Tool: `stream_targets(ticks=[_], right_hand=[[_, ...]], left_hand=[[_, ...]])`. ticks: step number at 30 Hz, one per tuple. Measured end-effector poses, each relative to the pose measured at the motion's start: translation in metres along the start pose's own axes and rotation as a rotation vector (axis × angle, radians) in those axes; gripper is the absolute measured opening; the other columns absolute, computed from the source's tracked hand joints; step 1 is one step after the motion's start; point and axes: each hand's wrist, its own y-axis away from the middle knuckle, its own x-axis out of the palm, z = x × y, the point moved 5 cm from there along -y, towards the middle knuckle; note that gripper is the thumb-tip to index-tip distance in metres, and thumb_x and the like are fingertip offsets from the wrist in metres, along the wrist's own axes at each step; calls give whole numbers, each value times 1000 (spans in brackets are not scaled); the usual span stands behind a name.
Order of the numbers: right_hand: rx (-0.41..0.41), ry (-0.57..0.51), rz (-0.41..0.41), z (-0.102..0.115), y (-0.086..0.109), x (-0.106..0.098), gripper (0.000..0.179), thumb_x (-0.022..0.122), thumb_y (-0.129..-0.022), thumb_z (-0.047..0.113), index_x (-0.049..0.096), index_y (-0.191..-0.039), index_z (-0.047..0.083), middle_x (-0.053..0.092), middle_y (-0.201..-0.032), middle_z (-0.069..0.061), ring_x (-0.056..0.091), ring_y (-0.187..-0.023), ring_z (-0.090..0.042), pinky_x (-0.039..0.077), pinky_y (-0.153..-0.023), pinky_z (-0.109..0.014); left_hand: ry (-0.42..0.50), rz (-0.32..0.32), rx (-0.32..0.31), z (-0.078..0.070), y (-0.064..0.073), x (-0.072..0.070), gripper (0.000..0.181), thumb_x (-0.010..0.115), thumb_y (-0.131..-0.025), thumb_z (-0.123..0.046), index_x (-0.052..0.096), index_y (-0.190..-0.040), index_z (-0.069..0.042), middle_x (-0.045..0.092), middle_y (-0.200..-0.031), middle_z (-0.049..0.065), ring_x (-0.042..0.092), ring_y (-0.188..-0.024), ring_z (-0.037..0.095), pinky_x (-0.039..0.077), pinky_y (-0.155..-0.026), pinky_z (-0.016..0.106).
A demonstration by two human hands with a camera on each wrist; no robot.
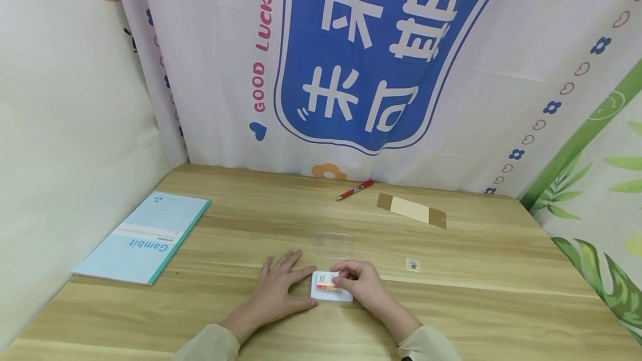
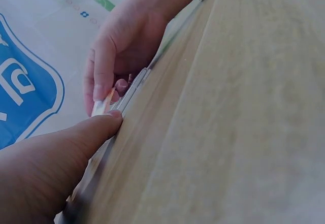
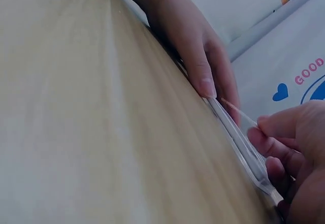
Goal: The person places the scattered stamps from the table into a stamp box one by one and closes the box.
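Note:
In the head view a small flat white case [image 1: 332, 295] lies on the wooden table, with a white card [image 1: 323, 281] banded red and orange over it. My right hand [image 1: 363, 284] pinches the card at its right side between thumb and fingers. In the right wrist view, the card [image 3: 238, 113] is tilted, its near edge raised above the case. My left hand [image 1: 278, 288] rests on the table with fingers spread, its thumb and index finger touching the case's left side. The left wrist view shows the left thumb [image 2: 96, 132] against the case's edge.
A clear plastic lid [image 1: 333, 244] lies just behind the case. To the right are a small square picture piece [image 1: 413, 265] and a brown-and-cream strip [image 1: 411, 210]. A red pen [image 1: 355, 190] lies farther back, and a blue notebook [image 1: 145, 237] at the left edge.

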Motion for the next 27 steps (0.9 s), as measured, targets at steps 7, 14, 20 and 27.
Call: stream_targets(ticks=[7,14,20,27], right_hand=[[-25,101,-47,-18,-2,6,14,66,-72,1,65,-86,2,52,-65,2,43,-56,-7,36,-49,-16],[-68,212,-98,-13,-2,8,13,66,-71,2,66,-83,4,50,-62,5,42,-54,-5,35,-47,-16],[-136,384,-151,-10,0,10,12,67,-70,6,67,-80,12,49,-59,13,43,-57,-3,31,-68,-30],[-164,447,-167,-9,1,11,12,67,-70,7,66,-80,13,47,-59,15,44,-59,-6,26,-71,-35]], left_hand=[[5,0,3,0,0,1,63,57,-69,-60,54,-119,-21,32,-134,15,22,-123,32,3,-94,58],[5,-30,21,-2,0,-1,63,58,-68,-59,56,-117,-19,34,-132,16,24,-122,34,6,-93,59],[6,-36,28,-2,0,-3,63,58,-68,-58,56,-117,-19,35,-131,17,24,-122,34,6,-93,59],[10,-2,14,-1,0,-1,63,55,-69,-61,54,-118,-20,32,-133,17,22,-123,33,4,-94,59]])
